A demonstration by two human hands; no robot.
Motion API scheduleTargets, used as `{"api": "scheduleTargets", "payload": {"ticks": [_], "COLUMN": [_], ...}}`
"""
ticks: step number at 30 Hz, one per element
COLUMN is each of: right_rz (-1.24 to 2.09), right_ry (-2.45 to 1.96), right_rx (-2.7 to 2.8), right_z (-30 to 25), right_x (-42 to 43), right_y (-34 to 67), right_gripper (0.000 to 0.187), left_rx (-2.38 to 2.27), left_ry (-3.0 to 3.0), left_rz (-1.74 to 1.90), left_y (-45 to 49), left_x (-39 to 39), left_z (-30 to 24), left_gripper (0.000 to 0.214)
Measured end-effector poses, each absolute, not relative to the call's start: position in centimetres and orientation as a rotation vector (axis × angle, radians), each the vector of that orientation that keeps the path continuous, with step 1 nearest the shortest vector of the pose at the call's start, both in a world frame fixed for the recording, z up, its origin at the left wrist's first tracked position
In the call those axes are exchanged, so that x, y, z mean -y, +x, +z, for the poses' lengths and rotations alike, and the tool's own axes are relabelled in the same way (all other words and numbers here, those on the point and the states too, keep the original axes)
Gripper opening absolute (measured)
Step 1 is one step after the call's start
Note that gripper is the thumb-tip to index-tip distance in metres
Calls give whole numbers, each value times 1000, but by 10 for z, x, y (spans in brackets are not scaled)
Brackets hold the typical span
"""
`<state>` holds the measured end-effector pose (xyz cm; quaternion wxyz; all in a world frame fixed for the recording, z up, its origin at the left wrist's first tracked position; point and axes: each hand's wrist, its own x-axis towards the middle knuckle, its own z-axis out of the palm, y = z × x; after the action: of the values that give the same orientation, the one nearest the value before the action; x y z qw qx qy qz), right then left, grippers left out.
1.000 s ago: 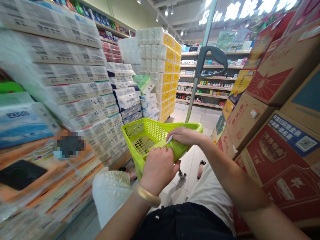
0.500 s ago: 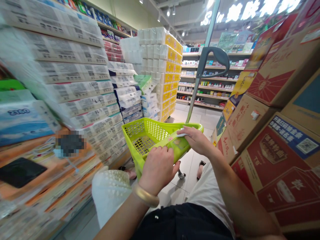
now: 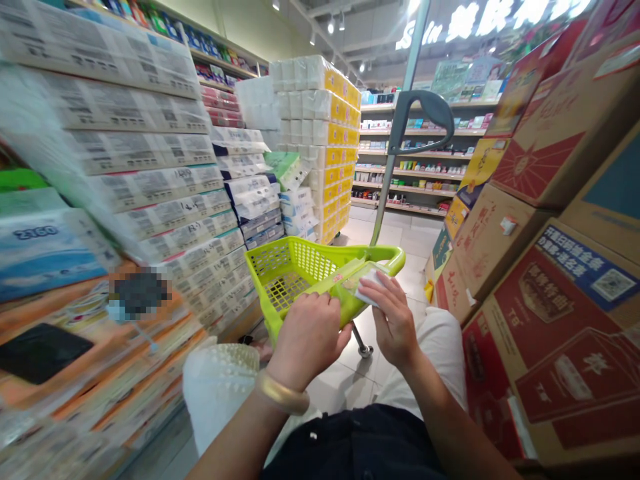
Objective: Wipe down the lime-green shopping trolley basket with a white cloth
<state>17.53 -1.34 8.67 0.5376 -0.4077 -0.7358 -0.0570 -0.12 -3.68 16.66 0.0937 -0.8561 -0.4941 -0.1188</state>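
A lime-green plastic shopping basket on wheels (image 3: pixel 320 259) stands tilted in front of my knees. My left hand (image 3: pixel 311 337), with a gold bangle at the wrist, has its fingers wrapped over the basket's near rim. In my right hand (image 3: pixel 395 323) is a folded white tissue (image 3: pixel 369 287), pressed flat under the fingers against the basket's near right end. A grey pull handle (image 3: pixel 420 123) on a metal pole rises from that same end. Inside, the visible part of the basket shows only its slotted floor.
Tall stacks of wrapped paper packs (image 3: pixel 150 160) line the left side. A dark phone (image 3: pixel 45 352) lies on orange packs at the lower left. Red and brown cartons (image 3: pixel 555 320) are piled on the right. Stocked shelves (image 3: pixel 415 150) stand at the back beyond the tiled floor.
My right hand has drawn back toward me along the basket's end, bringing the tissue down and more into view. My left hand keeps its hold on the rim. My right knee has risen.
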Motion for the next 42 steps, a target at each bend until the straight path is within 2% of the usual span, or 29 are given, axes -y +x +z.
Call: {"api": "scheduleTargets", "payload": {"ticks": [3,9,15,20,25,31,37,42], "right_rz": [-157,-149,-185,-135,-179,-165,-213,-210], "right_ry": [-872,-953,-798,-899,-733,-885,-761,-911], "right_rx": [1813,1568,1734,1518,1781,1532,1784,1534], "right_z": [80,71,68,68,72,74,77,75], "right_x": [16,14,16,9,13,1,6,-8], "right_y": [168,166,158,163,154,160,148,160], "right_gripper": [39,36,38,36,39,34,39,33], "left_rx": [1464,1460,1429,1435,1422,1429,1374,1410], "left_ry": [-2548,-2510,-2513,-2473,-2499,-2498,-2524,-2481], "left_rz": [-348,-310,-320,-300,-290,-244,-244,-273], "left_y": [-3,-5,-7,-10,-12,-13,-21,-27], "left_x": [35,34,34,34,32,29,26,22], "left_z": [166,167,165,165,166,168,168,166], "left_gripper": [22,26,23,26,21,29,25,33]}}
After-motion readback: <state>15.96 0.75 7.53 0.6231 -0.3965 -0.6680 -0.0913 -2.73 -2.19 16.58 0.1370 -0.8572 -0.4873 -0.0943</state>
